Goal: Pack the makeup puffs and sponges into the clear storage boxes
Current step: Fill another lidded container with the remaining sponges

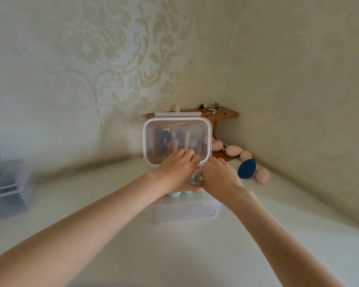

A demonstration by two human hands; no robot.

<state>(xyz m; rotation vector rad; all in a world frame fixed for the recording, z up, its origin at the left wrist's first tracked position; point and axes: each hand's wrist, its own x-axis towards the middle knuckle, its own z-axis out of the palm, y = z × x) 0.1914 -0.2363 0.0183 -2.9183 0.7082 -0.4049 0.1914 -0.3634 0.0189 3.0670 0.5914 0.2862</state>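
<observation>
A: Two hands meet over a clear storage box standing on the white table. What does each hold?

B: The left hand reaches across the clear lid, which stands tilted up above the box's far edge; its fingers lie almost straight against the lid's lower part, thumb underneath near the mint-green sponges. The right hand has its fingers curled at the lid's lower right corner; whether they pinch the rim cannot be told.

A: Where are the sponges?

B: Mint-green ones sit inside the box, partly hidden by the hands. Loose on the table to the right lie a dark blue sponge and, just beside it, a pink sponge. Further pink sponges rest at the foot of a small wooden shelf in the corner.

A: And at the left edge?

B: A second clear box, blurred, its contents indistinct.
</observation>
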